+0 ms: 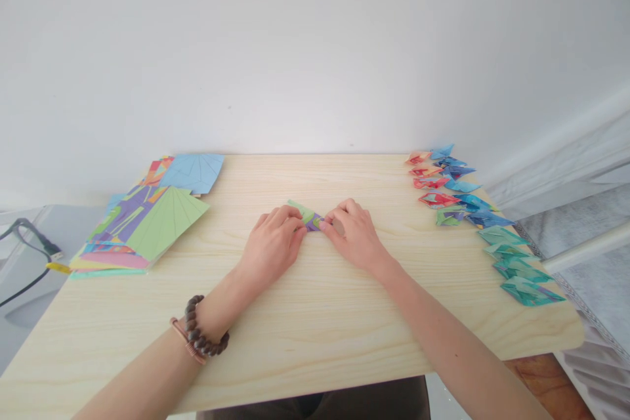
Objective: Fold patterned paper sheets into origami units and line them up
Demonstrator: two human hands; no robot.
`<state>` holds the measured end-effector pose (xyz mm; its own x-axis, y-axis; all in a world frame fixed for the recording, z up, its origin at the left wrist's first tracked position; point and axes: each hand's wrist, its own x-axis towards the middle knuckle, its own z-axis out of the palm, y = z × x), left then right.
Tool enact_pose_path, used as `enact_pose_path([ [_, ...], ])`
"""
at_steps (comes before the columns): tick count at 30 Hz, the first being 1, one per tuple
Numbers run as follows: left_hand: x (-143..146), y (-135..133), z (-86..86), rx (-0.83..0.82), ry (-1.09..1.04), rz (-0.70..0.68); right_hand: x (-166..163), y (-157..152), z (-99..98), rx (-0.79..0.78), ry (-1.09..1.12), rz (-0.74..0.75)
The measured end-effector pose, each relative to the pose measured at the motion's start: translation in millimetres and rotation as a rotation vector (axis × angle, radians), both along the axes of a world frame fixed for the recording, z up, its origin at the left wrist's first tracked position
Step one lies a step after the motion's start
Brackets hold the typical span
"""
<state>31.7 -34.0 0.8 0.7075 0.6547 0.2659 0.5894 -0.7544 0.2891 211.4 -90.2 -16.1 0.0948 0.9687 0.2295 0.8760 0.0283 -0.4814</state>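
A small folded piece of origami paper [308, 215], green and purple, lies at the middle of the table between my two hands. My left hand [277, 236] has its fingers closed on the paper's left side, and they hide part of it. On the other side, my right hand [355, 233] pinches the paper's right end between thumb and fingers. A dark bead bracelet [197, 335] and a thin copper-coloured bangle [188, 342] circle my left wrist.
Patterned paper sheets [132, 220] are piled at the left, with a creased green sheet [172, 220] and a blue sheet [194, 172] on them. Several folded paper pieces [531, 290] line the table's right side. A cable [42, 239] hangs beyond the left edge. A wall [315, 52] stands behind.
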Motion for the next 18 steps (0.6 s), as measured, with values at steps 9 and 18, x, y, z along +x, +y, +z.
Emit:
enact_pose_path([
  [9,-1.5,-1.3,-1.5,-0.018,-0.027,0.005,-8.9,4.9,-3.5,0.029,-0.014,-0.117],
  [18,-7.8,-3.7,1.8,0.084,0.056,-0.106,-9.1,5.0,-1.5,0.007,-0.009,-0.119],
])
